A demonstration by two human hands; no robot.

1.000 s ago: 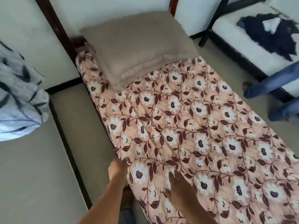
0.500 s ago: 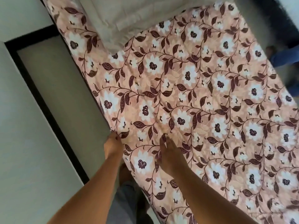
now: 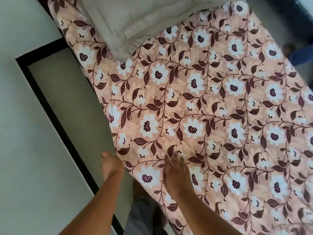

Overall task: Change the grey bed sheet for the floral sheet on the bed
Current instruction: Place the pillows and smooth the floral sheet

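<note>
Floral sheet (image 3: pixel 203 107) lies spread from centre to 3 o'clock; right hand (image 3: pixel 176 173) rests flat on it at 6, fingers (image 3: pixel 174 160) straight, likely smoothing wrinkles; left hand (image 3: pixel 111 165) at 7 meets its edge, grip unclear.

peach floral sheet (image 3: pixel 194 107), beige pillow (image 3: pixel 135 19)

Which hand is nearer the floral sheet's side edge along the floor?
Left. The left hand is right at the side edge of the floral sheet; the right hand lies flat on top, further in.
</note>
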